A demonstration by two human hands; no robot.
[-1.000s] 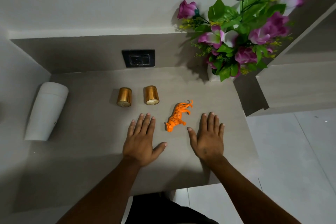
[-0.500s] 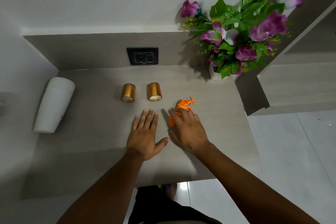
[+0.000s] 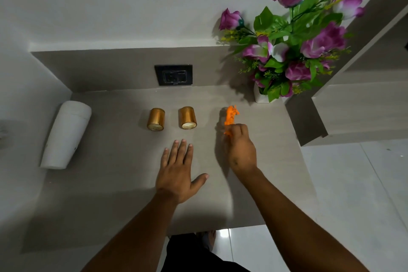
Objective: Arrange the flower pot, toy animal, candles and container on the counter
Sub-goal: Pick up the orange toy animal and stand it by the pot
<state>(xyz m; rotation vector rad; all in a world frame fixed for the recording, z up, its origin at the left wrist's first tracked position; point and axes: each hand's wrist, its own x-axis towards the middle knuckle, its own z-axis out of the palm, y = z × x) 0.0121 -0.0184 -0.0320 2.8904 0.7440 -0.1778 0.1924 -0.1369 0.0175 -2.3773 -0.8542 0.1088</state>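
My right hand (image 3: 240,150) is closed around the near end of the orange toy tiger (image 3: 230,116), which points away from me toward the flower pot. My left hand (image 3: 178,170) lies flat and open on the grey counter (image 3: 110,183), just in front of two gold candles (image 3: 156,119) (image 3: 187,117) that stand side by side. The white flower pot (image 3: 260,96) with purple flowers and green leaves stands at the back right corner. A white container (image 3: 66,134) lies at the far left of the counter.
A black wall socket (image 3: 173,74) sits on the backsplash behind the candles. A grey shelf or ledge (image 3: 353,108) juts out to the right of the counter. The counter's front edge is near my body, with white floor tiles (image 3: 353,194) to the right.
My right hand moved from flat on the counter to the toy tiger, closed on it and shifted it back and right toward the flower pot. The left hand stayed flat.
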